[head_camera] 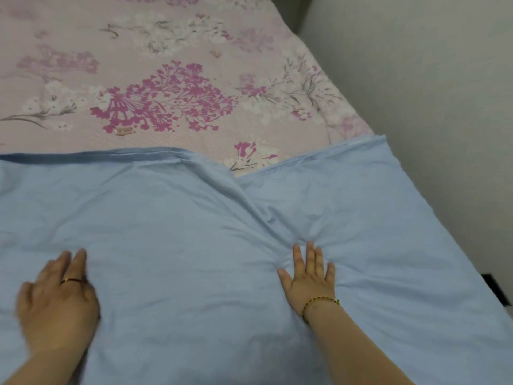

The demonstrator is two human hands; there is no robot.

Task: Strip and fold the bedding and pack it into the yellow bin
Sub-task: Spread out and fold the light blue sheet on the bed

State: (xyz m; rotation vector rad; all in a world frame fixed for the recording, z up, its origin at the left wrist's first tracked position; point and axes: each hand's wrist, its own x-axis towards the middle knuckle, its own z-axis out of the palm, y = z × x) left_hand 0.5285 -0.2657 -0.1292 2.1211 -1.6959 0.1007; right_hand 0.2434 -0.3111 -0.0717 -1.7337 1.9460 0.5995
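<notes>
A light blue sheet (177, 218) lies spread over the near half of the bed, its far edge folded back with a dip in the middle. Beyond it shows a pink floral bed cover (155, 87). My left hand (57, 301) rests flat on the blue sheet at the lower left, fingers straight, a ring on one finger, slightly blurred. My right hand (309, 276) presses flat on the sheet right of centre, fingers spread, with creases radiating from its fingertips. A beaded bracelet sits on the right wrist. The yellow bin is not in view.
A pale wall (416, 93) runs close along the bed's right side. A dark headboard corner (294, 9) shows at the top. A small dark object (497, 290) sits low by the wall at the right edge.
</notes>
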